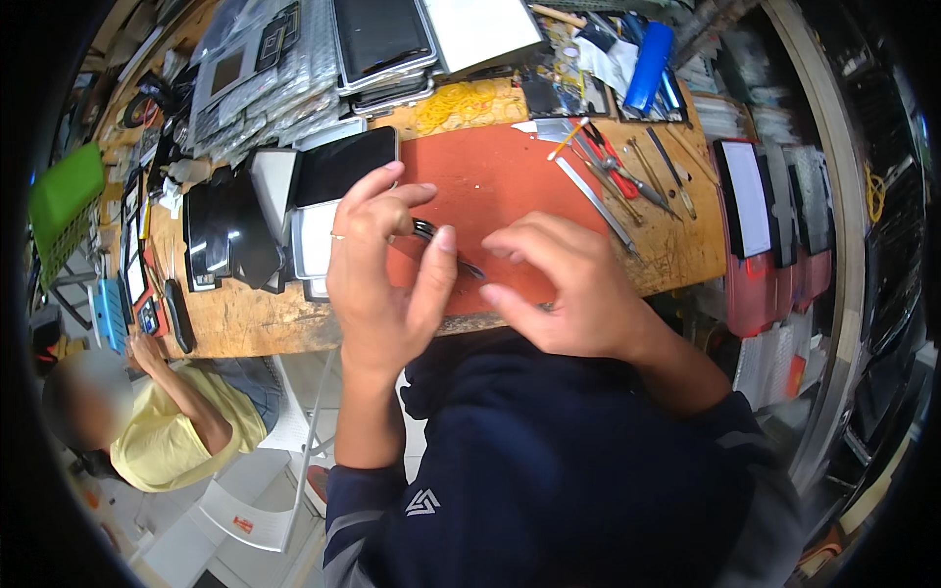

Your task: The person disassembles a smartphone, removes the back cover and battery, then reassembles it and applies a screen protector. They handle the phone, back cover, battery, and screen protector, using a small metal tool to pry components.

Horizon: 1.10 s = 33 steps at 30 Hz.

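Above the red work mat (470, 186), my left hand (377, 265) pinches a small, thin black curved strip (423, 229) between thumb and fingers. Its exact kind is too small to make out. A dark end (472, 269) shows in the gap between my hands; whether it belongs to the same piece I cannot tell. To the right, my right hand (569, 284) is slightly blurred, its thumb and fingers apart with nothing visible between them. Its fingertips point toward the dark end without clearly touching it.
Tweezers, screwdrivers and a metal ruler (596, 208) lie right of the mat. Yellow rubber bands (456, 103), stacked tablets (382, 44) and a blue cylinder (648, 69) fill the back. Dark screen panels (230, 230) stand left. A person in yellow (181, 436) sits at the lower left.
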{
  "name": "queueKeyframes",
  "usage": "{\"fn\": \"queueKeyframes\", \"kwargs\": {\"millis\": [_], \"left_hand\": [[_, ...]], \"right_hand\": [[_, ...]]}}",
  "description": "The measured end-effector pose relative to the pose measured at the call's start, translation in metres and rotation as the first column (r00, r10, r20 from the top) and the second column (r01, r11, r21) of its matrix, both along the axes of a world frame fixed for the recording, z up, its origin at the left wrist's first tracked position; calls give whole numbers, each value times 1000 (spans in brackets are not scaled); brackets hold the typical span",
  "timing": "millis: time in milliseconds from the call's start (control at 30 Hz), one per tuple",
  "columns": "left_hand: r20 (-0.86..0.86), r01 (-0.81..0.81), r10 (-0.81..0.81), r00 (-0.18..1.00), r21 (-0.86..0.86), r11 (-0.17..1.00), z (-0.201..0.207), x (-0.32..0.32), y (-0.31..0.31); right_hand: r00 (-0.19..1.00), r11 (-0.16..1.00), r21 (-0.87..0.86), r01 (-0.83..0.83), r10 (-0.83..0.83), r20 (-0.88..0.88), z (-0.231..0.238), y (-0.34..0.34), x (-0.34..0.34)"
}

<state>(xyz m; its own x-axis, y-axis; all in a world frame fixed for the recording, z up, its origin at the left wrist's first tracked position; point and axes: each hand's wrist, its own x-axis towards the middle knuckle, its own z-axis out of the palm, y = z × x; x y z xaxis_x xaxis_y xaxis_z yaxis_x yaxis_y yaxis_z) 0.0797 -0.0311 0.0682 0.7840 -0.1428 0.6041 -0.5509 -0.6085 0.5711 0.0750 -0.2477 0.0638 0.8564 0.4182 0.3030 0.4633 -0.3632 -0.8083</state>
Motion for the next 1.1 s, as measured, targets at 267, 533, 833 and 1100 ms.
{"fn": "queueKeyframes", "kwargs": {"millis": [267,533,833,1100], "left_hand": [[0,38,-39,999,126,991,7,5,-19],[22,18,-21,1000,125,992,6,3,-28],[-41,-30,32,999,51,998,2,-8,-19],[-225,-222,145,964,-370,902,-13,-2,37]], "right_hand": [[967,987,-155,49,-9,253,-28,14,0],[953,987,-149,64,-16,302,-45,10,-5],[972,964,-259,58,5,236,-75,18,-24],[951,959,-240,154,-78,299,-80,33,-25]]}}
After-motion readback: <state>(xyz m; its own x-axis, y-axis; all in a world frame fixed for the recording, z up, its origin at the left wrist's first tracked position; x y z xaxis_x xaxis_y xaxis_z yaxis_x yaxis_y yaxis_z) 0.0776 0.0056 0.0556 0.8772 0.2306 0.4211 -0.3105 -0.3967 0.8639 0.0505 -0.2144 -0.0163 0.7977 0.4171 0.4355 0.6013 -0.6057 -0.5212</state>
